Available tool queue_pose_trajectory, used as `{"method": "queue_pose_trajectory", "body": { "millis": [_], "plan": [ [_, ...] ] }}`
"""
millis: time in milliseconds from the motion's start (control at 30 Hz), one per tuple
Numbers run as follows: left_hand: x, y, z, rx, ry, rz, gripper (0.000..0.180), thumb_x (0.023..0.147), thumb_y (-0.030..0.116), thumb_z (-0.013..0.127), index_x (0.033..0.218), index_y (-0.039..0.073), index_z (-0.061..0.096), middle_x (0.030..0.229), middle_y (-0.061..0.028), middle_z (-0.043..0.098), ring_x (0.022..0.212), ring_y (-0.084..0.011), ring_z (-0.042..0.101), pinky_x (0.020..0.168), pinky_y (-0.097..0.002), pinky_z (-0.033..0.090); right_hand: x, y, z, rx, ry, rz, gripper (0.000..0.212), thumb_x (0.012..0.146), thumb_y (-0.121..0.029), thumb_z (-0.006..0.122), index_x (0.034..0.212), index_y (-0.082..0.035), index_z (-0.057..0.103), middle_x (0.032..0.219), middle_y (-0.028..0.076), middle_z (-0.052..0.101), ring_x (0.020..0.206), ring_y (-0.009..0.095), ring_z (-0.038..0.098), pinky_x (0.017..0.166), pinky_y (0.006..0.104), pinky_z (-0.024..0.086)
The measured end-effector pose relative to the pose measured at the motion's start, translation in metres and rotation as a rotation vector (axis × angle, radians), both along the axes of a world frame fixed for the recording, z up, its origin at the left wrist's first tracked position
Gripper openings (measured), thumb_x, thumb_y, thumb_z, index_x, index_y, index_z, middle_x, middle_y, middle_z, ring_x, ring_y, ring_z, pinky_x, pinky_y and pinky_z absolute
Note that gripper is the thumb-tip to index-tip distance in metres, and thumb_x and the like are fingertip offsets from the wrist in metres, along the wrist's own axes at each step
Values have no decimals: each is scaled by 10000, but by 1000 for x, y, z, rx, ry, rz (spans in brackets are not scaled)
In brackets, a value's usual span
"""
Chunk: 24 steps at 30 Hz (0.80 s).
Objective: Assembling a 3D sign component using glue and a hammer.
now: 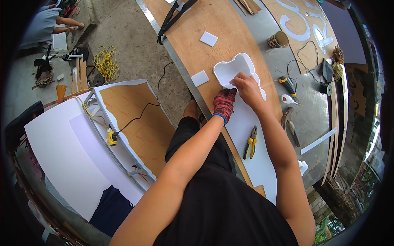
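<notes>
- White lobed shell [241, 64]: on the plywood board [230, 24] that lies over the grey tabletop [266, 24]. Hollow side faces the camera. It's the landmark for everything below.
- Left hand [224, 102]: red-and-black glove, blue cuff, at the shell's near edge. Fingers curled in against that edge, tips partly hidden; can't tell if clamped.
- Right hand [247, 88]: bare, just right of the glove, reaching over the shell's near wall. Fingers bent and bunched close; can't tell whether anything is pinched.
- White sheet [240, 127]: runs from the shell's near side toward the person; any contact with the shell is covered by the hands.
- Yellow-and-black pliers [250, 142]: on that sheet, near side of the shell, clear of both hands.
- White rectangles: one [200, 78] just left of the shell, one [209, 39] beyond it to the left. Both flat on the board.
- Right of the shell: yellow-and-black hand tool [287, 85], small white bottle [287, 99], then hammer [291, 126] nearer the person.
- Cup [278, 39]: beyond the shell, to the right.
</notes>
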<state>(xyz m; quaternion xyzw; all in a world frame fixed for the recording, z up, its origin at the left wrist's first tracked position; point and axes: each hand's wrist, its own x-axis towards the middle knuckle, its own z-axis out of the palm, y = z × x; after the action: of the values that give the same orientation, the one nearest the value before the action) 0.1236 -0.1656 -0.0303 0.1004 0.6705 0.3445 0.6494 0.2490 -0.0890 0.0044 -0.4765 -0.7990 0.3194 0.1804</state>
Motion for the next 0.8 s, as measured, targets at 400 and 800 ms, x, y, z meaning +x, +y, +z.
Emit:
{"method": "queue_pose_trajectory", "body": {
  "millis": [400,800],
  "plan": [
    [1,-2,-15,39,35,-32,278,1019,261,741,1165,26,711,995,-44,729,787,-145,650,710,-311,519,0,1,2,-1,-11,14,120,922,-48,694,967,-97,795,984,71,709,917,321,676,854,433,495],
    [0,-1,-11,31,28,-35,266,1023,250,734,1165,25,709,1002,-47,725,811,-148,653,734,-310,526,3,1,0,-6,-11,31,121,930,-59,696,984,-96,798,992,74,710,921,324,679,854,431,497]
  ]
}}
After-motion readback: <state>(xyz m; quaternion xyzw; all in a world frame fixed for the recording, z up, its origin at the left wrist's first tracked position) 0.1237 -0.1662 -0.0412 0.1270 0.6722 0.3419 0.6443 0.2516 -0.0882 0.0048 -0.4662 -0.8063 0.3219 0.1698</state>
